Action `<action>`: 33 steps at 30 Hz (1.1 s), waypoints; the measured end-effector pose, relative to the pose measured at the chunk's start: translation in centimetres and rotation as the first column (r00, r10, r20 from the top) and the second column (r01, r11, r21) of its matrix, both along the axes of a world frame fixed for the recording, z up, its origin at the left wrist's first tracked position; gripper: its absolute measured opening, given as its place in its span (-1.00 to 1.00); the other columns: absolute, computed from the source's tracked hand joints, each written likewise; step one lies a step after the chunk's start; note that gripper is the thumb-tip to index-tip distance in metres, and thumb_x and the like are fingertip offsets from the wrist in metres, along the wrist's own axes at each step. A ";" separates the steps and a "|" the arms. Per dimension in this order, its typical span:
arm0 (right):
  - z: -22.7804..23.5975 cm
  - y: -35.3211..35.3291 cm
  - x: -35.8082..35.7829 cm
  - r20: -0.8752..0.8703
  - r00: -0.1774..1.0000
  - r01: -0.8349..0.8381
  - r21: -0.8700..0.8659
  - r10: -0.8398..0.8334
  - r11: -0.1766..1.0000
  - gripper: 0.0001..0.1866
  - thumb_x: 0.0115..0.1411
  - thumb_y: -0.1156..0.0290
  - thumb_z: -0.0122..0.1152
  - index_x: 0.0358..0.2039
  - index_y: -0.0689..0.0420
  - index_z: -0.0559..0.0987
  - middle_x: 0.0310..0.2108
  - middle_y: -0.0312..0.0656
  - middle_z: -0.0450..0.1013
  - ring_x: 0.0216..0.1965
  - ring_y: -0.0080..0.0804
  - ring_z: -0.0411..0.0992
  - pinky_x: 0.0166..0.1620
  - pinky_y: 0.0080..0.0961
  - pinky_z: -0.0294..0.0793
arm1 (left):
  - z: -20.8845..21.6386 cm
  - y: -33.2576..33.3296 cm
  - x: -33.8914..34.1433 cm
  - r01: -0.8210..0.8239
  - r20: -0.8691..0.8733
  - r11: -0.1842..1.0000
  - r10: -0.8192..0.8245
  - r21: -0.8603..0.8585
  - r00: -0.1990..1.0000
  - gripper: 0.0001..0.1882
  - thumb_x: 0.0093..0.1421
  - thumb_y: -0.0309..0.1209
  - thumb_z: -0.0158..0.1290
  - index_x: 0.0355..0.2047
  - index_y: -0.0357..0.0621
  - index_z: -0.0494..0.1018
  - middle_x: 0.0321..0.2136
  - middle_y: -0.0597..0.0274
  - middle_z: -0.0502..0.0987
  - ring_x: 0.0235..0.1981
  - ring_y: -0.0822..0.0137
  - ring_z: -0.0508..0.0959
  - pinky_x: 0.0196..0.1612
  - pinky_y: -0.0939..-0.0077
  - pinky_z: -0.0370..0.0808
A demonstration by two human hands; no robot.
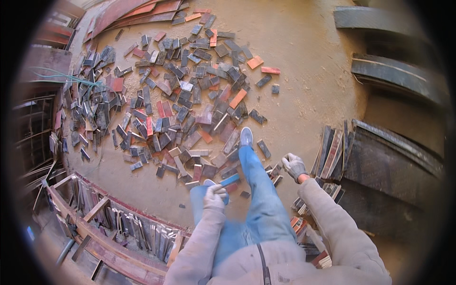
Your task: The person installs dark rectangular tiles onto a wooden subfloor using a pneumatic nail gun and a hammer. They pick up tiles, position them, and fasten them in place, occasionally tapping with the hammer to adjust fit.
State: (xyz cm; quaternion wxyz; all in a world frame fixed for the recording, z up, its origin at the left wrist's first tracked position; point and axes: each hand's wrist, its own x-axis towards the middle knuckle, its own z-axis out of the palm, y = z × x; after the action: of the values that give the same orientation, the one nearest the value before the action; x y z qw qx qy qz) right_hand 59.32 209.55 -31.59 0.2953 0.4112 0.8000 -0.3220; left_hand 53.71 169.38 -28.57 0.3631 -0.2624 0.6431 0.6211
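My left hand (215, 196), in a pale work glove, is in front of my left leg with its fingers curled in. No piece shows in it. Just past its fingertips is a blue strip (230, 179) at the near edge of the heap; the frame does not show them touching. My right hand (295, 166), gloved in grey-white, hangs over the floor to the right of my right leg. Its fingers are closed and nothing shows in them. Ahead of my feet spreads a loose heap of short board offcuts (190, 95), mostly black, with some red and orange.
Large dark panels (384, 161) and upright strips (331, 151) stand at my right. A wooden-framed bin (102, 209) of thin strips curves along the lower left. Red sheets (128, 16) lie at the far left. Dusty floor (304, 85) extends right of the heap.
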 end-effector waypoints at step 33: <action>-45.3 17.5 -61.2 -0.217 0.972 -0.002 0.356 0.085 0.935 -0.48 0.27 -0.03 0.22 -0.03 0.19 0.55 -0.09 0.20 0.55 0.00 0.21 0.52 0.06 0.02 0.51 | -22.4 22.1 -55.3 0.667 0.005 0.745 -0.667 0.012 0.745 -0.73 0.35 -0.47 0.16 0.02 -0.29 0.55 -0.16 0.05 0.70 -0.15 0.31 0.70 -0.06 0.45 0.61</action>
State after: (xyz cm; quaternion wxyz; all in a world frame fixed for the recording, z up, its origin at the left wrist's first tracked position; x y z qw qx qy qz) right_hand -1.89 227.09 -76.92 0.1296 0.3995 0.8825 -0.2118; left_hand -1.63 191.52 -50.98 0.5649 -0.0165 0.6900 0.4523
